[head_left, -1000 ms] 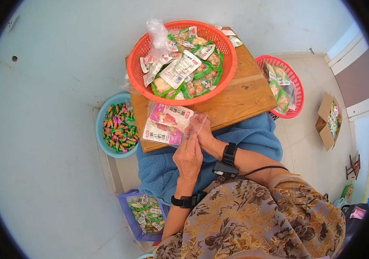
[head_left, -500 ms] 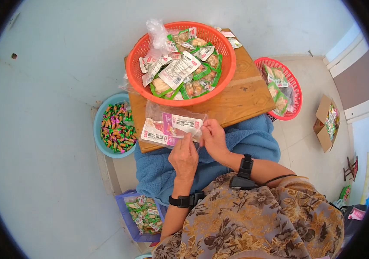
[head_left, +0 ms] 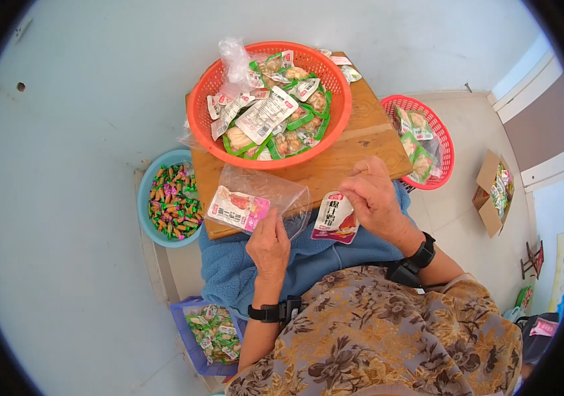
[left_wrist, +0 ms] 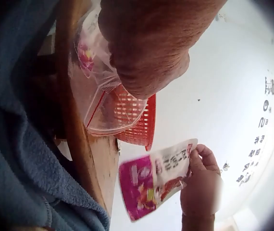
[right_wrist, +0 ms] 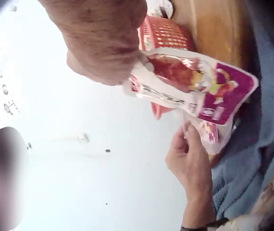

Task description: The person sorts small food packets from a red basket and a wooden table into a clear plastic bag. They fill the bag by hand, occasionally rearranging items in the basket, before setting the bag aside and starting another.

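Fingers (head_left: 360,187) of right hand (head_left: 377,201) curled, thumb set against them, pinching top edge of pink-and-white snack packet (head_left: 336,219). Packet hanging free below that hand, over blue fleece (head_left: 321,256) on lap, just off near edge of wooden table (head_left: 361,142), outside the bag. Left hand (head_left: 268,245) lower and nearer body, thumb and fingertips nipped on near edge of clear plastic bag (head_left: 278,190). Bag lying on table's near-left corner, one corner drooping past the edge. Second packet (head_left: 237,208) of same kind inside bag, flat, printed face up. Hands apart, hanging packet just beside bag's drooping corner; touching or not, cannot tell. Left wrist camera: packet (left_wrist: 151,179) back-lit, white half up, magenta half down, gripped at upper corner by right hand (left_wrist: 202,185). Right wrist camera: printed face with red food picture, left hand (right_wrist: 192,163) behind and below it. Orange basket (head_left: 282,162) on far part of table, heaped with green-edged and white sachets, crumpled clear film at far-left rim. Blue bowl (head_left: 140,198) of small wrapped sweets low at table's left. Red basket (head_left: 449,142) with green packs on floor at right, cardboard box (head_left: 486,204) beyond it. Blue crate (head_left: 179,327) of green packs beside left forearm. Black strap on each wrist.
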{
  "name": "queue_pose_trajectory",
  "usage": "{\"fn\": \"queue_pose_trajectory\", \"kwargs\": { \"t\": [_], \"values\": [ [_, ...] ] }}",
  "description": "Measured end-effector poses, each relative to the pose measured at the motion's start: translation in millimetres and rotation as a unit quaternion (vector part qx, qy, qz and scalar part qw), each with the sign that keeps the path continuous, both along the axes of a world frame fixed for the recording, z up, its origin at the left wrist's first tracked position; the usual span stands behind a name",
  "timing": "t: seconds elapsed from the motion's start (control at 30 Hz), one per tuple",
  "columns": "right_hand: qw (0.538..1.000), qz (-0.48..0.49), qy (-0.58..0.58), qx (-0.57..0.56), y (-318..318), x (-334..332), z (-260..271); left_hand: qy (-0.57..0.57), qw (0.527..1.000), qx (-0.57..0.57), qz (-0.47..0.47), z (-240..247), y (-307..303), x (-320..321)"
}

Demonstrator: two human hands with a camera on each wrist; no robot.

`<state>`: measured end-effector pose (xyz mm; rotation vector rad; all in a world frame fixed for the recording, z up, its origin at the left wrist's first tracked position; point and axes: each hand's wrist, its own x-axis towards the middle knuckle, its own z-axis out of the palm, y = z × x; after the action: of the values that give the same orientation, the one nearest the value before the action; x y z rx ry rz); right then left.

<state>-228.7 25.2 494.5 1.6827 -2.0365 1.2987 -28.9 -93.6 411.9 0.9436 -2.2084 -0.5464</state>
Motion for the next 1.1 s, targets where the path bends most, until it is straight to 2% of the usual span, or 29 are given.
{"fn": "queue_pose_trajectory", "kwargs": {
  "t": [0.07,0.1,0.13,0.17,0.2,0.27,0.33,0.4,0.43,0.5,0.53,0.6,0.73,0.83,0.93,0.97,1.03,1.1],
  "values": [
    [0.993,0.105,0.010,0.054,3.0,-9.3,9.7,-0.009,1.000,-0.004,-0.010,2.6,1.1,0.8],
    [0.993,0.106,0.009,0.053,8.1,-12.0,8.8,-0.017,1.000,-0.008,-0.019,3.9,1.1,1.5],
    [0.968,0.173,-0.022,0.180,15.8,-14.4,6.5,-0.017,1.000,-0.009,-0.020,3.7,1.3,2.3],
    [0.922,0.235,-0.053,0.303,20.6,-14.5,4.7,-0.022,1.000,-0.008,-0.020,3.5,1.2,2.6],
    [0.923,0.233,-0.053,0.302,22.5,-10.2,1.8,-0.026,0.999,-0.007,-0.021,3.6,0.7,1.5],
    [0.875,0.273,-0.218,0.334,27.0,3.1,-11.4,-0.013,1.000,-0.013,-0.022,2.2,-0.5,-0.3],
    [0.863,0.261,-0.238,0.361,32.9,10.1,-27.3,-0.001,1.000,-0.018,-0.020,2.2,-0.4,-0.8],
    [0.840,0.183,-0.404,0.314,38.8,17.7,-44.7,-0.005,1.000,-0.024,-0.019,3.5,-0.8,-1.7],
    [0.838,0.183,-0.406,0.315,43.7,21.0,-58.2,-0.007,1.000,-0.022,-0.018,2.4,-1.0,-1.2],
    [0.772,0.107,-0.564,0.271,56.2,24.4,-79.7,0.001,0.997,-0.066,-0.032,0.0,-2.8,-1.7],
    [0.772,0.104,-0.566,0.271,62.0,25.5,-75.7,0.000,0.997,-0.064,-0.035,0.4,-2.6,-1.9],
    [0.728,0.075,-0.575,0.365,71.4,25.5,-64.2,0.014,0.997,-0.070,-0.030,0.9,-3.2,-2.9],
    [0.711,0.125,-0.622,0.302,106.0,20.7,-97.8,-0.011,0.998,-0.053,-0.028,-2.2,-3.0,-0.2],
    [0.755,0.150,-0.466,0.436,112.6,23.4,-75.2,0.011,0.998,-0.058,-0.025,-4.2,-1.7,-3.5],
    [0.779,0.146,-0.428,0.435,118.3,29.7,-69.2,-0.006,0.999,-0.048,-0.021,-4.7,-1.6,-1.1],
    [0.778,0.146,-0.429,0.435,119.8,29.7,-72.7,-0.009,0.998,-0.052,-0.020,-7.2,-1.9,-0.5],
    [0.767,0.123,-0.520,0.355,125.8,29.0,-81.8,-0.012,0.998,-0.052,-0.021,-8.8,-2.1,1.5],
    [0.776,0.105,-0.524,0.335,113.5,20.6,-60.9,-0.005,0.998,-0.057,-0.035,-8.0,-2.4,1.2]
  ]
}}
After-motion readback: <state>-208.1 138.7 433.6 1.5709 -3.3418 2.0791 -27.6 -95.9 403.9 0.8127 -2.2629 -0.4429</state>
